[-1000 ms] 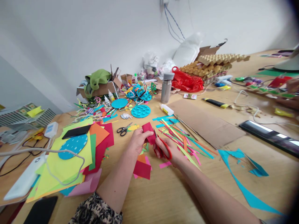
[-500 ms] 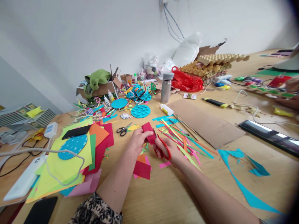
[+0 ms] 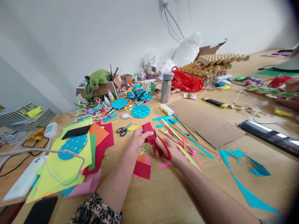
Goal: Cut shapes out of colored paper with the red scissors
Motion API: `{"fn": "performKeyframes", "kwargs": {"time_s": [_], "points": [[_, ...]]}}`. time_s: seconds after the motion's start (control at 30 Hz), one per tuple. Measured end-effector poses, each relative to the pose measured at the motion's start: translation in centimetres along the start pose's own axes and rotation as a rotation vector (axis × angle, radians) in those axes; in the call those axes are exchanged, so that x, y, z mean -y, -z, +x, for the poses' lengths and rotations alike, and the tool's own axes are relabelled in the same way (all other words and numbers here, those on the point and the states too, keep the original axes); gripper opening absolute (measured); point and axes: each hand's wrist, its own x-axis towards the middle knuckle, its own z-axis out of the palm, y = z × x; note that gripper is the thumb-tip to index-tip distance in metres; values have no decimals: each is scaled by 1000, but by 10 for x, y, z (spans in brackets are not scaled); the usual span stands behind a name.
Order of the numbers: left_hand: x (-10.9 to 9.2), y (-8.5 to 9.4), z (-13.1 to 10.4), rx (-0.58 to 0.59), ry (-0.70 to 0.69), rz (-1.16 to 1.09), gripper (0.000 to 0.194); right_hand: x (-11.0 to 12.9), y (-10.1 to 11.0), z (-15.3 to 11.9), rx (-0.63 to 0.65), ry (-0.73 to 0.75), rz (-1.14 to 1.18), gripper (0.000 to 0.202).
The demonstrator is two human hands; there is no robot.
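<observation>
Nearest me, a patterned sleeve (image 3: 97,211) lies at the edge of the worktop (image 3: 173,199), and beyond it a small red sheet (image 3: 142,170) rests over orange and pink ones, each looking whole. Just past these, the left hand (image 3: 139,139) has closed to a pinch, thumb on top, around a red slip (image 3: 148,127) held up above the worktop. The right hand (image 3: 171,149) is curled about the red handles of the scissors (image 3: 167,150), whose blades meet the slip's right edge; I can't tell how far any cut goes into it. That slip looks mostly uncut, so I'd judge this piece barely begun. Plenty of snipping seems finished elsewhere: a heap of coloured strips (image 3: 190,158) lies beside the right hand, and a curved blue scrap (image 3: 247,193) well off to the right. To the left, large yellow sheets (image 3: 70,168) appear largely unused. Farther off sit black scissors (image 3: 126,128), two blue discs (image 3: 140,111) already round, then an upright flask (image 3: 166,90), a red bag (image 3: 188,81) and stacked egg trays (image 3: 207,67) near the wall.
</observation>
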Motion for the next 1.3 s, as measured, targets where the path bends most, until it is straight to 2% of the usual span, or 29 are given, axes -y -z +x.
{"fn": "performKeyframes", "kwargs": {"time_s": [0.3,0.63,1.3], "points": [[3,2,1,16,-6,8,17,1,0,1,-18,2,5,58],[1,-1,0,5,9,6,19,-2,-1,2,-43,-17,34,65],[0,-2,0,-10,17,-1,19,-2,0,2,-19,-12,32,65]]}}
